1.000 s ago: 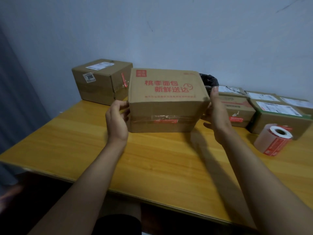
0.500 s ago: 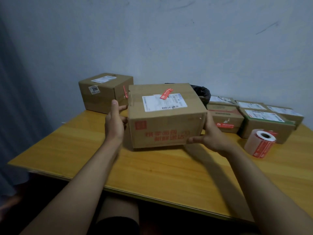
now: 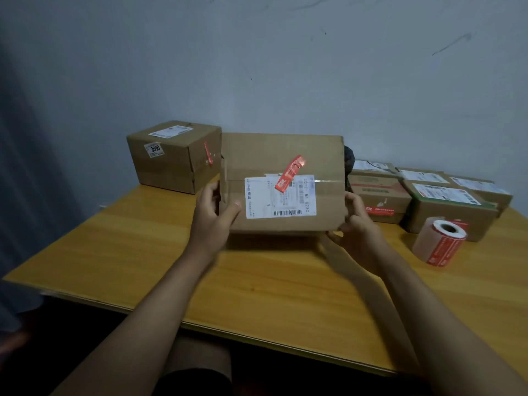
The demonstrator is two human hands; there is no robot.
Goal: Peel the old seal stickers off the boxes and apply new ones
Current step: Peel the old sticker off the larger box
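Box in hand: I see a cardboard box [image 3: 283, 181] tilted up over the middle of the wooden table [image 3: 143, 252], its labelled face turned toward the camera.
Left hand: my left hand [image 3: 213, 215] grasps the box's left edge, thumb pressed on the front face, fingers wrapped round the side.
Right hand: my right hand [image 3: 357, 221] grasps the lower right corner, fingers curled around the edge.
Old seal: a red seal sticker [image 3: 290, 174] lies slantwise across the taped seam, overlapping the top of the white shipping label [image 3: 280, 197].
Sticker roll: a roll of red stickers [image 3: 440, 241] lies on the table to the right, near a row of smaller boxes [image 3: 428, 195].
Rear left: another box [image 3: 174, 155] sits just beside the held one, a red sticker [image 3: 208, 154] on its corner.
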